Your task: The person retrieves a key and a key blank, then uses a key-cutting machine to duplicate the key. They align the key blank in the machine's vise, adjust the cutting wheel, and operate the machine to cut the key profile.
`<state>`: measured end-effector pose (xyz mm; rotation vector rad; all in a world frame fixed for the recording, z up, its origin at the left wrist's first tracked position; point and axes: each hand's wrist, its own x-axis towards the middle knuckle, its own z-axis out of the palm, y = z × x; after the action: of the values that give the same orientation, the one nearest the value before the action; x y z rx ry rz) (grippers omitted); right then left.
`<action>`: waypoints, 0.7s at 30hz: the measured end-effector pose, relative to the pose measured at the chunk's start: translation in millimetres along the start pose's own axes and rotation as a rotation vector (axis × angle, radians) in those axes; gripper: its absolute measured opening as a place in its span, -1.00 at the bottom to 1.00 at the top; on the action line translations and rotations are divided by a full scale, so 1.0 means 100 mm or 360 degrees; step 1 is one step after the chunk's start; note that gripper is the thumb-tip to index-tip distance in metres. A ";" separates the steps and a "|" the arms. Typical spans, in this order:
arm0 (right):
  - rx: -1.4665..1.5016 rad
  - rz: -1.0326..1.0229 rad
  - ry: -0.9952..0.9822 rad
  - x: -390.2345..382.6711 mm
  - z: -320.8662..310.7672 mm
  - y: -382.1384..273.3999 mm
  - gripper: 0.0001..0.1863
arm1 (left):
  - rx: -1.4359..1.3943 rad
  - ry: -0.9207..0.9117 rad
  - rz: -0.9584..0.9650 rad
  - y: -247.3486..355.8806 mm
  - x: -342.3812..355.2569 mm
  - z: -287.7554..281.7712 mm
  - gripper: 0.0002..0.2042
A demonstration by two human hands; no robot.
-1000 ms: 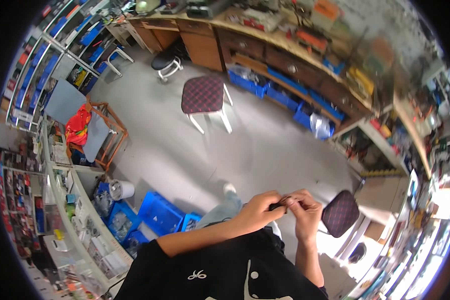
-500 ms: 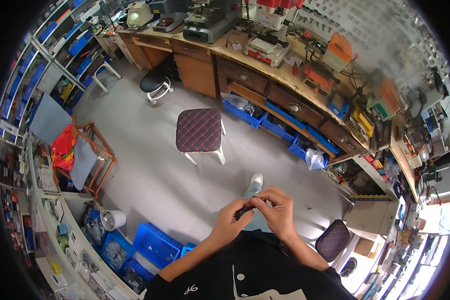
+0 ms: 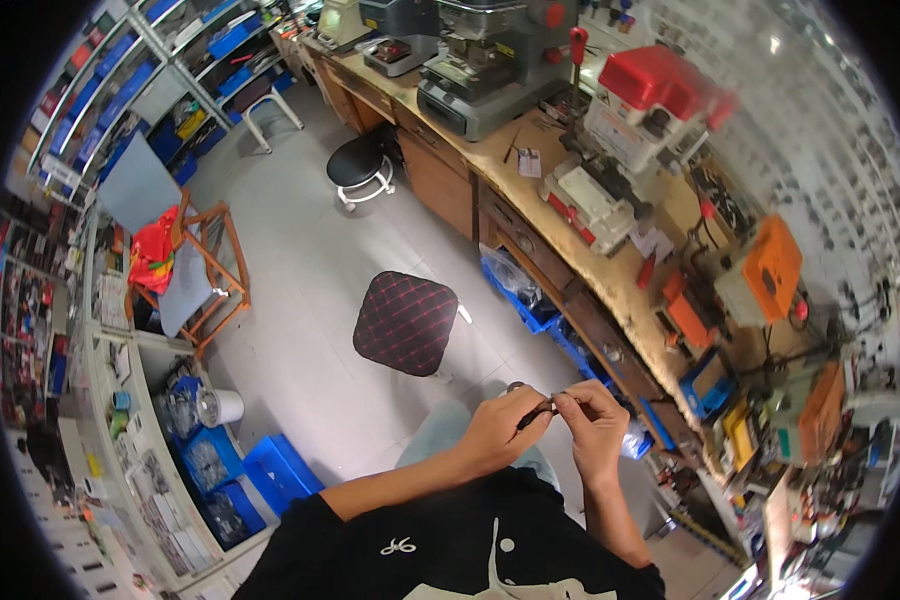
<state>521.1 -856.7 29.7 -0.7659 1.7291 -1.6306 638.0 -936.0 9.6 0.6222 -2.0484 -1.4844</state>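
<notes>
The person's left hand [image 3: 500, 430] is curled closed around a small dark thing [image 3: 535, 414], low in the frame, just right of the middle. The right hand [image 3: 592, 420] is nearly closed too, with its thumb and finger pinched at the thing's other end. The work looks partway along: the thing is up in both hands and not put down. What is done to it and what is left cannot be told, as it is too small to see well. It looks long and thin.

Under the hands is a soft black shirt [image 3: 440, 545] with white marks. Near the middle is a stool [image 3: 407, 323] with a puffy, square seat, black with pink crossed lines. A rough wooden bench [image 3: 515, 170] runs down the right side. On it, at the upper right, sits a boxy red and white machine [image 3: 650, 95]. Lower left is a smooth blue plastic bin [image 3: 280, 468].
</notes>
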 end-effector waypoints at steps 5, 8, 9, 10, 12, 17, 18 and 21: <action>0.0018 -0.0015 0.0004 0.57 -0.12 -0.06 -0.92 | -0.0058 0.0000 -0.0038 -0.10 0.62 0.06 -0.89; 0.0053 0.0114 -0.0017 0.90 -0.20 -0.05 -0.90 | -0.0159 -0.0102 -0.0012 -0.25 0.98 0.05 -0.88; 0.0091 0.0204 0.0010 1.01 -0.23 -0.04 -0.89 | -0.0216 -0.0167 -0.0046 -0.31 1.10 0.04 -0.88; 0.0127 0.0292 0.0043 1.11 -0.26 -0.03 -0.87 | -0.0281 -0.0227 -0.0068 -0.36 1.21 0.02 -0.88; 0.0203 0.0331 0.0050 1.34 -0.30 0.01 -0.83 | -0.0263 -0.0308 0.0049 -0.44 1.49 -0.01 -0.86; 0.0312 0.0397 0.0177 2.00 -0.08 0.04 -0.81 | -0.0264 -0.0594 0.0091 -0.67 2.34 -0.36 -0.82; 0.0365 0.0375 0.0210 2.15 0.00 0.03 -0.81 | -0.0260 -0.0609 0.0126 -0.71 2.51 -0.44 -0.81; 0.0444 0.0337 0.0255 2.61 0.33 0.00 -0.84 | -0.0201 -0.0618 0.0119 -0.84 2.96 -0.79 -0.83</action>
<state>382.1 -1080.0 14.1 -0.3169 1.5810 -1.7721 471.7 -1206.5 -6.0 0.2148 -2.2062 -1.7823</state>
